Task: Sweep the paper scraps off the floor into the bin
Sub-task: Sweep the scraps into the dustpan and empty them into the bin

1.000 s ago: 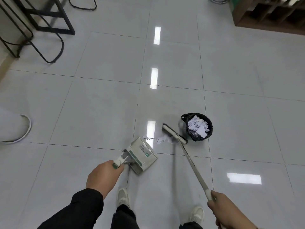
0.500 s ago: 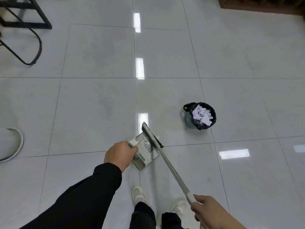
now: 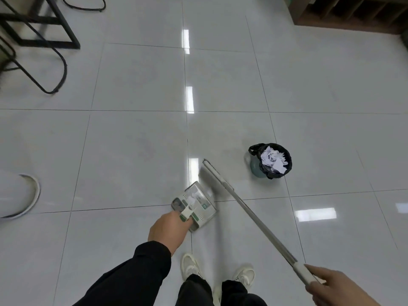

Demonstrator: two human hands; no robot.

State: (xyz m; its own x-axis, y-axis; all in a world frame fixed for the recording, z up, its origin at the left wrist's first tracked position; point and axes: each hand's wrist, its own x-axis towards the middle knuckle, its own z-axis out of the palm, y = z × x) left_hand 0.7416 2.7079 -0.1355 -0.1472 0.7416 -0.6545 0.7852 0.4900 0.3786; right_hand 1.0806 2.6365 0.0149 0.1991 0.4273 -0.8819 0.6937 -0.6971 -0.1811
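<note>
Glossy pale tile floor (image 3: 136,151) filled the head view, ceiling lights mirrored in it. Left hand (image 3: 169,230) gripped the green-and-white handle of the dustpan (image 3: 196,203), fingers curled round it; pan sat low over the tiles, whether it touched them could not be told. A few white paper scraps (image 3: 191,198) lay inside the pan, none obvious loose on the floor. Right hand (image 3: 337,288) held the top of the broom (image 3: 254,219) shaft, fingers wrapped round it, thumb along the pole; broom head lay just beside the pan's far edge, on the bin side. Bin (image 3: 270,160), black liner, stood near to the right and ahead, already holding a heap of scraps.

Step in hand looked like carrying the load over. Best done by keeping the pan level while lifting, mouth tilted slightly up, then tipping only once over the liner opening so light paper doesn't flutter out. Broom should swing clear of the bin so it doesn't knock it.

Around: black metal chair frame (image 3: 44,47) top left, wooden shelving (image 3: 353,14) top right, a white object (image 3: 19,195) at left edge, the person's own white shoes (image 3: 189,265) below. Nothing stood between pan and bin.
</note>
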